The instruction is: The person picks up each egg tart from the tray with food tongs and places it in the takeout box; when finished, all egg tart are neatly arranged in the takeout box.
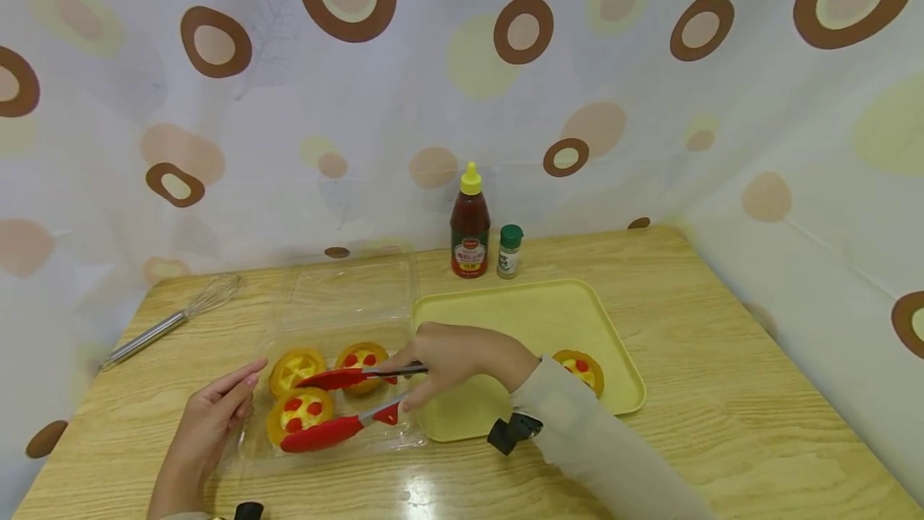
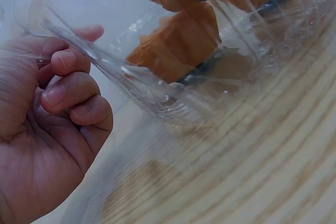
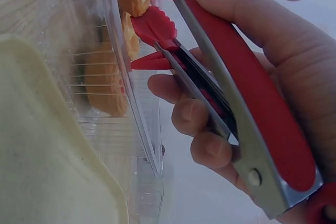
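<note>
Head view: the right hand [image 1: 451,353] grips red-and-metal tongs [image 1: 325,434], heads spread around a round golden tart with red dots [image 1: 306,416], just right of the left hand [image 1: 212,408], inside a clear plastic container [image 1: 378,441]. Two similar tarts [image 1: 361,359] lie beside it. Below the right wrist, a pale-yellow rectangular tray [image 1: 505,303] holds another tart [image 1: 581,371].

Left wrist view: curled fingers pinch the container's rim.

Right wrist view: fingers wrap the tongs' handles.

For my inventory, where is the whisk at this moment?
In the head view, the whisk lies on the left side of the table, left of the clear container, beyond the left hand.
</note>
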`<action>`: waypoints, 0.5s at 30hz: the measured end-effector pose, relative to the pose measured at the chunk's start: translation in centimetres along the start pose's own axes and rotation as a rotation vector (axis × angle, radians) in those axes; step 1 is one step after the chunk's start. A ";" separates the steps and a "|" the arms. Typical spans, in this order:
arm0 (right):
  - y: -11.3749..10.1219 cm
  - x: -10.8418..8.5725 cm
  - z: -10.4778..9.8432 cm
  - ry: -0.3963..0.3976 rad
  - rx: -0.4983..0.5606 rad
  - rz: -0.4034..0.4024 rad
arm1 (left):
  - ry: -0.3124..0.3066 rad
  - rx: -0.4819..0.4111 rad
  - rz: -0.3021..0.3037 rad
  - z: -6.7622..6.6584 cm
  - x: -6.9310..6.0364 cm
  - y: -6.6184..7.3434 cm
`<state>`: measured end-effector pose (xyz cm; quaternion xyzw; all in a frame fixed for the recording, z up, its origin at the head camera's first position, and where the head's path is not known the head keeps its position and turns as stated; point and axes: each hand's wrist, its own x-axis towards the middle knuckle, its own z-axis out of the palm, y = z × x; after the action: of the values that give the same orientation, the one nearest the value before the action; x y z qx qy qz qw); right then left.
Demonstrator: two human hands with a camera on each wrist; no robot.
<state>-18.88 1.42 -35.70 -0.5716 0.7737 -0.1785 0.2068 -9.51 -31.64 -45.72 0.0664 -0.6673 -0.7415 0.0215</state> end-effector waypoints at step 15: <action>-0.5 2.0 -0.9 -0.077 0.000 0.013 | -0.007 0.005 -0.002 0.0 0.1 0.0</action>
<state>-19.49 -0.62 -34.88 -0.5731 0.7689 -0.1548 0.2377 -9.56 -31.66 -45.69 0.0647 -0.6693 -0.7400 0.0181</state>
